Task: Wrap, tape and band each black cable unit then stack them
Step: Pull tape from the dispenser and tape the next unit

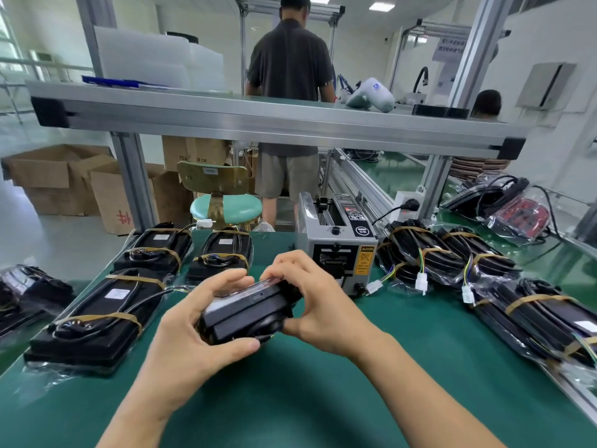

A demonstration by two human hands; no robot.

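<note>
Green mat on the desk (371, 367), both hands working one black cable unit (248, 313) just above it, centre frame, in front of the tape dispenser (336, 250).

Left hand (193, 331): grip closed round the near end of the unit, thumb along the lower edge, fingers curled over the top. Right hand (310, 302): fingers curled over the far end, pinching at the top edge. Neither holds anything else.

Step, my read: wrap stage. Clear film shows along the unit's upper edge and looks folded over, no tan band on it, and I can't tell whether tape is on yet. Next move likely needs one hand to pin the fold while the other pulls a strip from the dispenser, which sits close behind the right hand.

Unit itself: flat black rectangular housing, tilted, stepped ribs on the face towards camera, glossy film catching light on top. Cable not clearly visible under the hands.

Banded units (93, 321) already lie stacked to the left, each with tan bands and a white label. More bagged units (452, 257) with loose white connectors lie to the right.
</note>
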